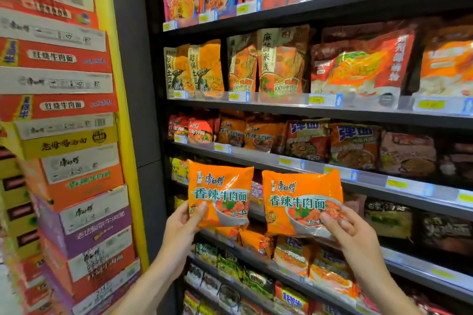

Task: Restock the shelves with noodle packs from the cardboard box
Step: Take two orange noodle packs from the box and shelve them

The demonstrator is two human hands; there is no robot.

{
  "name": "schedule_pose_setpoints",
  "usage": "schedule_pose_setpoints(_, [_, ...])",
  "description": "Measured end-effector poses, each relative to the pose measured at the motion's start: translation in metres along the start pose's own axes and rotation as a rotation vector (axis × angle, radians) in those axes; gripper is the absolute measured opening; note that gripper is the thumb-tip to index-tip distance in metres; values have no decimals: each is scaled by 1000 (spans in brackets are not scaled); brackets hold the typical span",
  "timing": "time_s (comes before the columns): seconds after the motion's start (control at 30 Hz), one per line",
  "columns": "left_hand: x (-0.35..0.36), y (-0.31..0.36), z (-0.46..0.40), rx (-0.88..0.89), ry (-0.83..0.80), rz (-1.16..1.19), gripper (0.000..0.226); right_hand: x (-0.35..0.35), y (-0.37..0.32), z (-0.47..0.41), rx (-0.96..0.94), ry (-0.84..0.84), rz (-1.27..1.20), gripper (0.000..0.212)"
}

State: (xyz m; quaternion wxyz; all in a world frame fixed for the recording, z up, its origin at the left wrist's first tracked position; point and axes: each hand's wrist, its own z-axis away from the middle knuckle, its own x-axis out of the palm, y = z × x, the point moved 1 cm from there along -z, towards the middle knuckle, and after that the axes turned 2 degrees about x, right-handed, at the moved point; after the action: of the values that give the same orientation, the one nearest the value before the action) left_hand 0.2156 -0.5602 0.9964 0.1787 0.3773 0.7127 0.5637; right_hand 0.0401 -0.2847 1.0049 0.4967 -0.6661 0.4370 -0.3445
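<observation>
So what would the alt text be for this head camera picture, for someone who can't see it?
Two hands each hold up an orange noodle pack, the left hand gripping one pack and the right hand the other, before shelves stocked with noodle packets. Stacked cartons stand at left.

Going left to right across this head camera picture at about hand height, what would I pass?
Stacked cartons → yellow post → left hand → left orange noodle pack → right orange noodle pack → right hand → dark packs on the shelf.
</observation>
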Motion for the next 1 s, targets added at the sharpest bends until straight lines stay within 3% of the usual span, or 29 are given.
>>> schedule_pose_setpoints(0.3, [12,-28,-131,32,-2,-43,35,40,21,-110,12,-17,-34,19])
schedule_pose_setpoints(0.43, [0,-52,-169,12,3,-30,39,66,41,-140,15,-38,-30,15])
schedule_pose_setpoints(0.53, [-12,-65,-204,16,13,-39,51,87,47,-156,37,-31,-9,26])
schedule_pose_setpoints(0.63, [-21,-72,-244,47,-17,-24,34,109,53,-174,37,39,8,24])
schedule_pose_setpoints(0.77, [-23,-70,-304,99,-81,6,28,138,60,-196,55,165,8,26])
schedule_pose_setpoints(0.93, [-21,-68,-388,153,-132,-11,25,163,59,-212,57,301,3,66])
schedule_pose_setpoints(1.0, [-20,-69,-413,158,-154,-1,26,170,57,-214,36,326,-8,68])
